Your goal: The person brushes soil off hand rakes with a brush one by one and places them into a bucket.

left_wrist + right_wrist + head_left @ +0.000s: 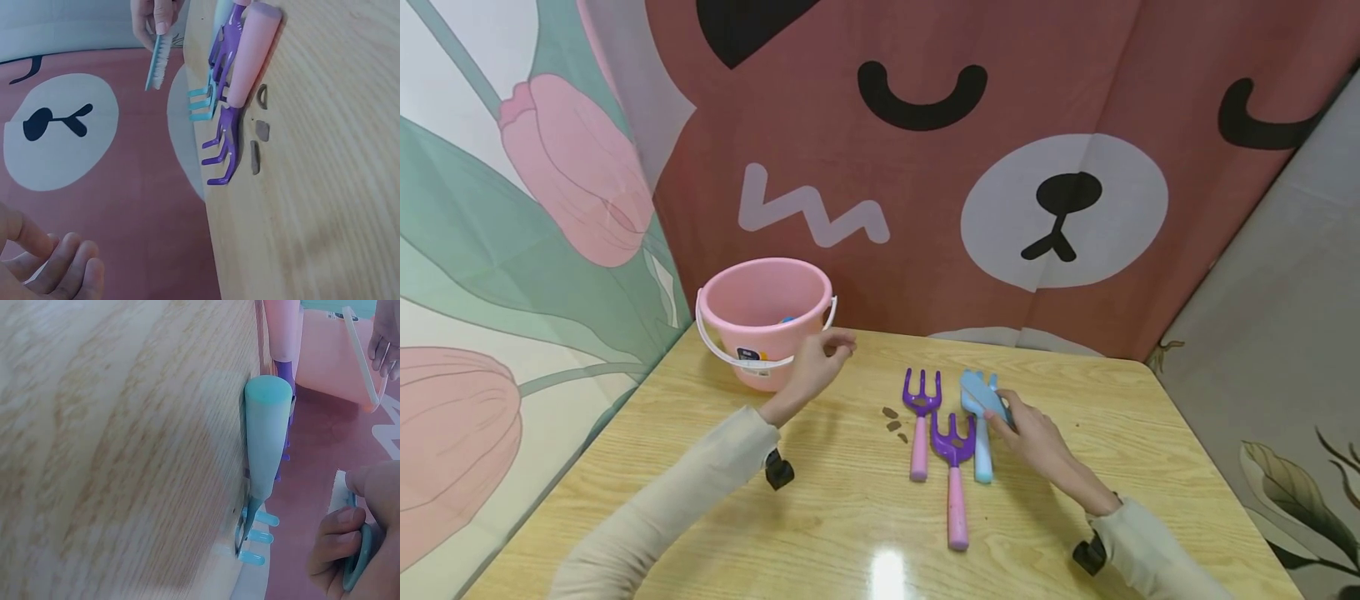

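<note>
My right hand (pixel 1036 440) grips a light blue scrubbing brush (pixel 987 395), its white bristles seen in the left wrist view. The brush is above a light blue toy hand fork (pixel 983 454), which lies on the table and is partly covered by it in the head view. My left hand (pixel 815 364), fingers loosely bent and holding nothing, is in front of the right side of the pink bucket (pixel 722 310). Between the hands lie two purple forks with pink handles, one farther back (pixel 919 433) and one nearer (pixel 955 492).
Several small brown pieces (pixel 892 425) lie left of the forks, and brown bits sit on the purple heads. The bucket has a white handle (pixel 711 346) hanging at its front and something blue (pixel 787 319) inside. A printed bear curtain (pixel 925 275) borders the wooden table (pixel 850 500).
</note>
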Motion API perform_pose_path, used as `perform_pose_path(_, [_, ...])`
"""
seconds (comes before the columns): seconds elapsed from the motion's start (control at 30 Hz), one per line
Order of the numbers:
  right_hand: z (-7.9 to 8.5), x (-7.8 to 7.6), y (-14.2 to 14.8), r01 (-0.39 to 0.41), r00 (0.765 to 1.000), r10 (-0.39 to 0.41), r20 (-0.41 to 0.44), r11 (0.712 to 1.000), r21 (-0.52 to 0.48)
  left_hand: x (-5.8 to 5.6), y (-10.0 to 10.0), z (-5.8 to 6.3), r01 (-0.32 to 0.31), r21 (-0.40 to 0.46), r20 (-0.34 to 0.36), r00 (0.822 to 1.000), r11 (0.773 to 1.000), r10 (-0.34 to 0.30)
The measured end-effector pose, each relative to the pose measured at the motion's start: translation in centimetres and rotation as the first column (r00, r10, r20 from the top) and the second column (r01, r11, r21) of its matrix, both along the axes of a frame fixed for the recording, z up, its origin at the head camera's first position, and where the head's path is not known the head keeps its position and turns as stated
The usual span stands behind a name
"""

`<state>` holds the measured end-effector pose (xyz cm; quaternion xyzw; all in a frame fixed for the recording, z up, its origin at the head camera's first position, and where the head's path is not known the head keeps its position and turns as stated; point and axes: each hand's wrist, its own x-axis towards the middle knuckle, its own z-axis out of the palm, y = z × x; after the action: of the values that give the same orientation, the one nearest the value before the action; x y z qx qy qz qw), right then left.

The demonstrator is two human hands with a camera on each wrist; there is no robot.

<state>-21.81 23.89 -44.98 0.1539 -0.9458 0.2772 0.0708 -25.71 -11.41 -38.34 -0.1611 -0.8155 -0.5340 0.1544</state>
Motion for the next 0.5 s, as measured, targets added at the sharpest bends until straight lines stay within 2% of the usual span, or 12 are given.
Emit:
perform_pose_path(0.27, [0.1,-0.1,0.4,0.067,0.996,-0.064,-0.061,0.996,0.05,0.0,0.8,-1.6,0.016,-0.016,0.009,1.0,1.0,-0.016])
perform_pose_path(0.5, [0.2,0.0,0.6,0.084,0.995,-0.08,-0.059,0.995,0.054,0.3,1.9,-3.2,0.009,-0.045,0.066,0.998,0.999,-0.006])
